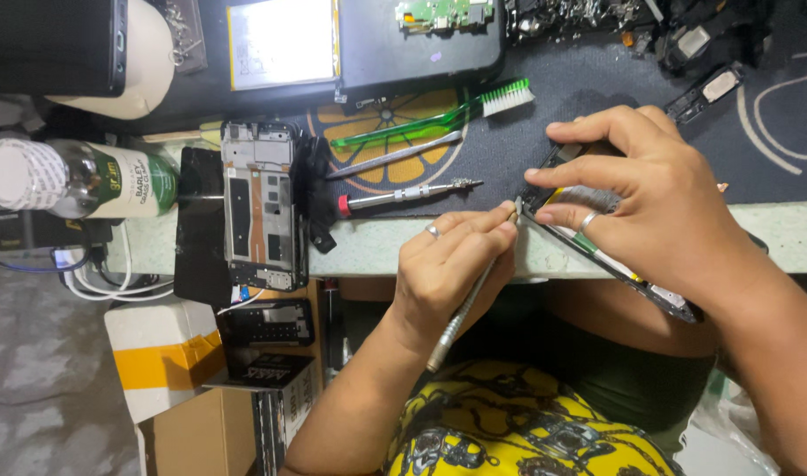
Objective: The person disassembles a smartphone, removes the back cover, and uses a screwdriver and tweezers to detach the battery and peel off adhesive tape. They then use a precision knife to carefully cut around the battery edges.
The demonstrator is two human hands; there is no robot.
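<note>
My left hand point(447, 264) is closed around a thin metal tool point(461, 313), held like a pen. The tool's tip touches the near corner of a dark opened phone point(597, 251). My right hand point(637, 198) grips that phone from above, with fingers wrapped over its end, and tilts it over the front edge of the bench point(368, 247). Much of the phone is hidden under my right hand. Each hand wears a ring.
On the dark mat point(773, 132) lie a red-ended screwdriver point(403, 194), a metal pry tool point(395, 156) and a green brush point(439, 115). A stripped phone frame point(261, 207) and black screen point(201, 225) lie left, beside a bottle point(86, 181). Cardboard boxes point(201, 388) stand below the bench.
</note>
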